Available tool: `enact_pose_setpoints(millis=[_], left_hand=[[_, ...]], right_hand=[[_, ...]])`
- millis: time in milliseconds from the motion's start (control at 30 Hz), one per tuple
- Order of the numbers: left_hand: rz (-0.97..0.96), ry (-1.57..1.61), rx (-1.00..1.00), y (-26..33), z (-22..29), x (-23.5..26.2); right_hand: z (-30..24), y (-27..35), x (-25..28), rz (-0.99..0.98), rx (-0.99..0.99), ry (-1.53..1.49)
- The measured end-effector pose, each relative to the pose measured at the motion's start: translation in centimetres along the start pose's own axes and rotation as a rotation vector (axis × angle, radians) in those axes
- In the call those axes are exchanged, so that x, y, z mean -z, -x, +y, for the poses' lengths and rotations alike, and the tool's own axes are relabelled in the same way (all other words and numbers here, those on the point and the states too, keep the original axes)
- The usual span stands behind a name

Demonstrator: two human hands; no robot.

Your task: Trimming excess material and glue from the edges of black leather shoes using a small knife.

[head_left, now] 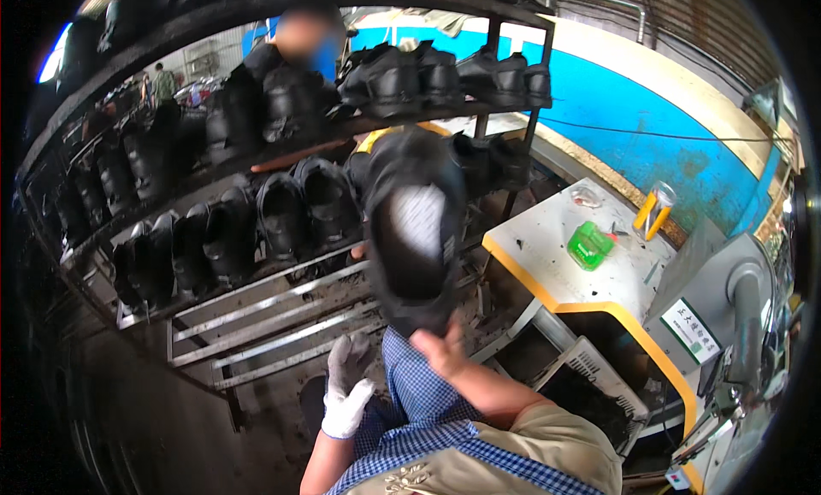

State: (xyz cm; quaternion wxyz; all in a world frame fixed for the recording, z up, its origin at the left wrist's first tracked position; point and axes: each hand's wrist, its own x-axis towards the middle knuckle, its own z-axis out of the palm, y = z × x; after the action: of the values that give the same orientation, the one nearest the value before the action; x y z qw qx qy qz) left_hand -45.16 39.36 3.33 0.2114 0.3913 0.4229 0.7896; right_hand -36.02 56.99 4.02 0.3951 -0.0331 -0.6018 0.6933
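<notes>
Rack point(184, 26) of dark footwear point(329, 196) on the left, then the gloved left hand point(348, 392), fingers loosely apart, gripping nothing. Next one's a black shoe point(416, 243) in mid-air, opening facing the person point(552, 439), long axis running pretty much straight away, rounded end outward. Bare right hand point(439, 348) has its fingers clamped on the near end, left of a desk point(552, 230).

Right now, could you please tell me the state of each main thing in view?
Black shoe: lifted, opening visible
Right hand: bare, closed on shoe's heel
Left hand: gloved, open
Rack: loaded with other black shoes
Table: bearing green container
Crate: dark material inside
</notes>
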Motion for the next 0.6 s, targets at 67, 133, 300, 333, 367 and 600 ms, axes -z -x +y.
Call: enact_pose_setpoints(millis=[67, 133, 300, 333, 367, 600], left_hand=[[0.062, 0.011, 0.105, 0.9, -1.2, 1.7], [0.213, 0.066, 0.249, 1.3, -1.8, 2.2], [0.337, -0.009, 0.387, 4.0, -1.0, 3.6], [0.367, 0.0, 0.387, 4.6, -0.9, 3.9], [0.399, 0.009, 0.389, 5.1, -0.9, 4.1], [0.705, -0.013, 0.464, 6.3, 2.0, 3.2]], right_hand=[[-4.6, -5.8, 0.3, 0.516, 0.3, 0.039], [-10.0, -10.7, 3.2, 0.527, 0.365, 0.053], [-23.4, -24.0, 7.9, 0.687, 0.617, 0.09], [-25.3, -28.0, 12.1, 0.696, 0.731, 0.247], [-27.4, -31.5, 15.9, 0.701, 0.84, 0.408], [-35.7, -40.0, 18.9, 0.468, 0.277, 0.234]])
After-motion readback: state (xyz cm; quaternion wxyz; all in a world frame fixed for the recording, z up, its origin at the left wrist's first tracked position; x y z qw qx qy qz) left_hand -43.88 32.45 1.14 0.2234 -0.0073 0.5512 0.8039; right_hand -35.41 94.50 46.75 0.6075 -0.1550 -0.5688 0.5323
